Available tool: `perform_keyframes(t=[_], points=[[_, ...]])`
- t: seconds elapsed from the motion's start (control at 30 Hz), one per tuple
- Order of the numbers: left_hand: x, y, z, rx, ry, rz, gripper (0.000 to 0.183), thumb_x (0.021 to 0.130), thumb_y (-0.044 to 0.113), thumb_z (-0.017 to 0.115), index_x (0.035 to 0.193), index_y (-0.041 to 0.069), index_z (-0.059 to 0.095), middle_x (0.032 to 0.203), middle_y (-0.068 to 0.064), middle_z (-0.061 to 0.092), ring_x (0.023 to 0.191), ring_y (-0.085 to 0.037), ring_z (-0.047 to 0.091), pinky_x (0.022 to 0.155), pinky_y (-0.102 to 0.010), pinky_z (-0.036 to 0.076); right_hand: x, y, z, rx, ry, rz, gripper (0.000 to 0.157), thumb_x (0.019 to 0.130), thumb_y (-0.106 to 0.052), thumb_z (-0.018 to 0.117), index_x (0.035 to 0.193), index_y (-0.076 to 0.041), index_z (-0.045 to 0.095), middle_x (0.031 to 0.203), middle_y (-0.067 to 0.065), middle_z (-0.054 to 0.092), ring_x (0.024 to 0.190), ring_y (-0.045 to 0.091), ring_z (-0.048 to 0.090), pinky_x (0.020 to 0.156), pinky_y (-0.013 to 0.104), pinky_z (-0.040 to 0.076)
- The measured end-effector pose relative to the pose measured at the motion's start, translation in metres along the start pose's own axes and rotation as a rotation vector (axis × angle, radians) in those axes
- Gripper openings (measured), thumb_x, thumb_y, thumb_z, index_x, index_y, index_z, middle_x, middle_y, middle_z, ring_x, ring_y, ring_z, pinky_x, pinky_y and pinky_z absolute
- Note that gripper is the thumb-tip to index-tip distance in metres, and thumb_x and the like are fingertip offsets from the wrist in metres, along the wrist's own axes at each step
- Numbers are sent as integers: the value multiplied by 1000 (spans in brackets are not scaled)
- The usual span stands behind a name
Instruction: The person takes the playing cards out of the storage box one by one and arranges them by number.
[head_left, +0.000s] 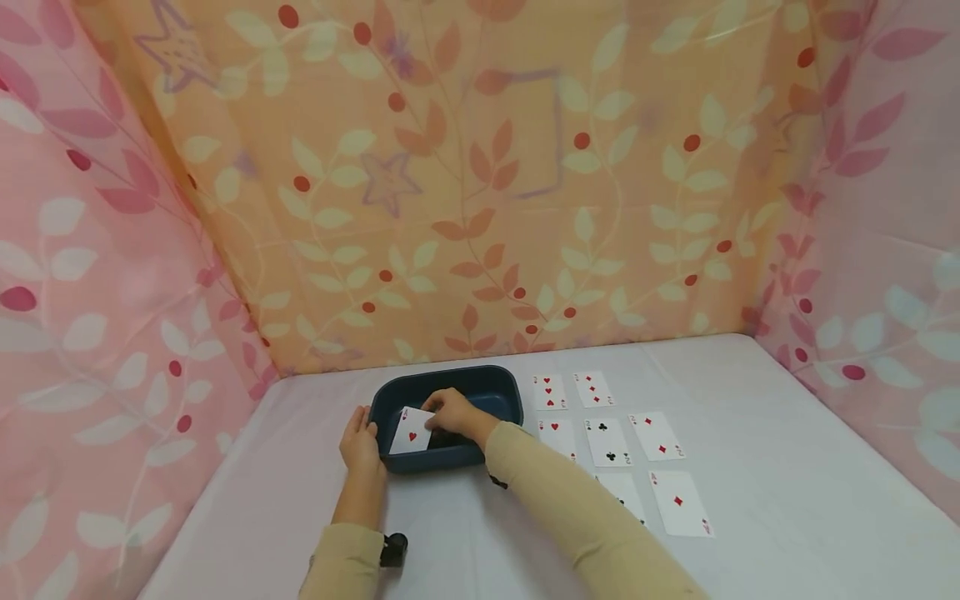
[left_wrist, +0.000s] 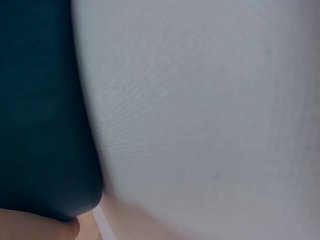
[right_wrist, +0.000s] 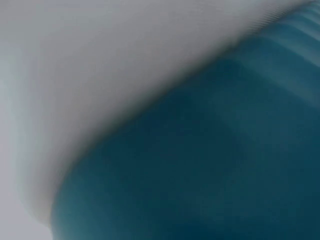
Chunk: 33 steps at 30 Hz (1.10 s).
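A dark blue oblong tub (head_left: 491,377) stands on the table in the head view. My right hand (head_left: 459,414) reaches into it and pinches the right edge of an ace of hearts (head_left: 409,437), which lies face up and tilted inside the tub. Something dark, partly hidden by that hand, shows just right of the card. Against the tub's left end rests my left hand (head_left: 360,443), fingers extended along the outer wall. In the left wrist view, a fingertip (left_wrist: 42,226) touches the tub's corner (left_wrist: 50,150). Only the tub's blue wall (right_wrist: 200,165) and white cloth fill the right wrist view.
Right of the tub, face-up cards lie in rows: a three of hearts (head_left: 550,392), three of diamonds (head_left: 594,389), two of hearts (head_left: 557,438), two of clubs (head_left: 608,442), two of diamonds (head_left: 657,436) and ace of diamonds (head_left: 681,503). My right sleeve (head_left: 577,517) partly covers a black-suited card (head_left: 624,493).
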<state>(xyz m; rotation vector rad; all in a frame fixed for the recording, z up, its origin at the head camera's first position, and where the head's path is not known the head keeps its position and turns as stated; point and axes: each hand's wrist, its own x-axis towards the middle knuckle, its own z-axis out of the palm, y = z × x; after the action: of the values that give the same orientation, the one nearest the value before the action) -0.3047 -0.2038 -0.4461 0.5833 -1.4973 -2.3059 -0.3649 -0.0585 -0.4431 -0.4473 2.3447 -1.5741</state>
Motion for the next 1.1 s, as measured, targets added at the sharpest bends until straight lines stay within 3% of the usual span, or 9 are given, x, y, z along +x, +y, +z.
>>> perform_keyframes(t=[0.33,0.53,1.1], points=[[5,3,0,11,-3,19,53,101,-6,30,153,-2,20,157,-15,25,144,-22,21,115,-28,19,-9,-5,-32,182,64,15,29,89,2,65,117,5,66,90,13,67,61,16,58,62,31,57],[7,5,0,-1,11,-3,53,101,-7,30,153,0,22,156,-14,25,144,-20,22,115,-24,19,-17,-8,-56,248,76,62,33,90,1,63,123,5,63,86,11,67,61,14,59,63,29,57],[12,11,-1,13,-40,-34,55,99,-10,30,152,-1,20,157,-14,21,144,-19,20,113,-22,20,-46,-9,-107,185,98,117,35,95,-7,61,130,-2,61,93,10,66,70,16,60,71,28,56]])
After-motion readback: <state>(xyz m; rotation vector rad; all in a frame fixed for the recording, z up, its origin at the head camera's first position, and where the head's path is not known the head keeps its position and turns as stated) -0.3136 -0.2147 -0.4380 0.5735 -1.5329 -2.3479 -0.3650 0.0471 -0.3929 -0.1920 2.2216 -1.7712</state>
